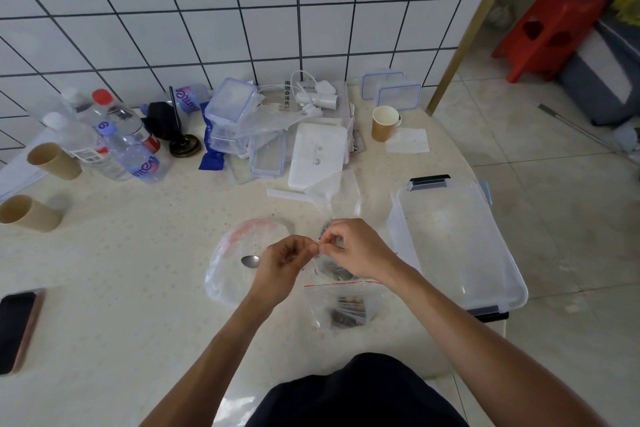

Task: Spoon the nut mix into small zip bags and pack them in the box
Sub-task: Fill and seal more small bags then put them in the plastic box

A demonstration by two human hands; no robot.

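Note:
My left hand and my right hand meet at the table's middle, both pinching the top edge of a small zip bag with dark nut mix in its bottom. A second small zip bag with a red seal line and nut mix inside lies flat just in front of them. A large clear bag lies to the left, and a metal spoon rests on it, its handle hidden behind my left hand. The clear plastic box stands open on the right.
A phone lies at the left edge. Paper cups, water bottles, stacked small containers, a white carton and a loose clear bag crowd the back. Another paper cup stands at the back right.

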